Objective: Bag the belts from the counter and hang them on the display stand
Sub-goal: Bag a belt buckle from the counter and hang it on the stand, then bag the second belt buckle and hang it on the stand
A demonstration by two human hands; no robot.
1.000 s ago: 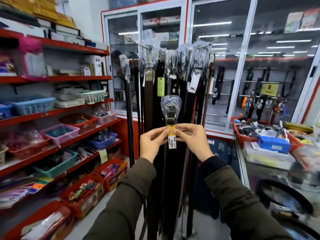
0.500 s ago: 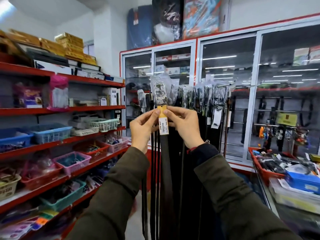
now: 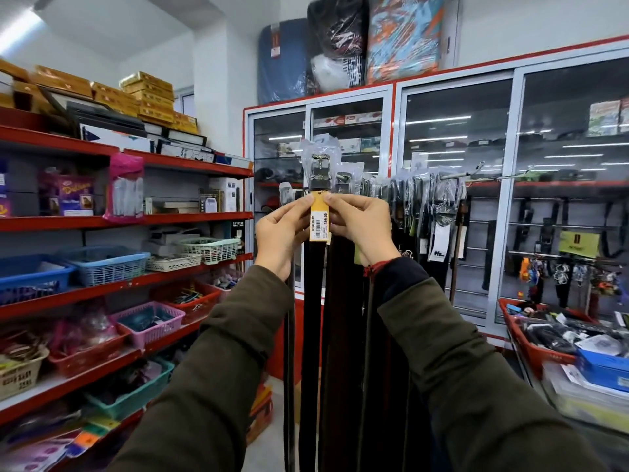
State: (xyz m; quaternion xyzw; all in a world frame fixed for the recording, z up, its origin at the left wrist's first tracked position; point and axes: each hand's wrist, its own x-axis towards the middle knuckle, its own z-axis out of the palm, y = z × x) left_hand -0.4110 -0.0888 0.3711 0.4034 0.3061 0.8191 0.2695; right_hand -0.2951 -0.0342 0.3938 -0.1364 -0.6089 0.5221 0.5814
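Observation:
A dark belt (image 3: 312, 301) hangs straight down in front of me, its metal buckle wrapped in a clear plastic bag (image 3: 320, 161) at the top. A yellow price tag (image 3: 319, 216) sits just under the buckle. My left hand (image 3: 280, 233) and my right hand (image 3: 360, 226) pinch the belt at the tag from either side, at the level of the display stand (image 3: 452, 177). Several other bagged belts (image 3: 425, 199) hang from the stand's prongs just behind and to the right.
Red shelves (image 3: 136, 281) with plastic baskets line the left side. Glass-door cabinets (image 3: 456, 148) stand behind the stand. At the right is a counter with a red tray (image 3: 531, 356) of goods and a blue box (image 3: 602, 369). A narrow floor strip runs between shelves and belts.
Both hands have lifted the bagged belt higher, up to the height of the hanging belts' buckles. My view has tilted upward, so the ceiling and cabinet tops now show.

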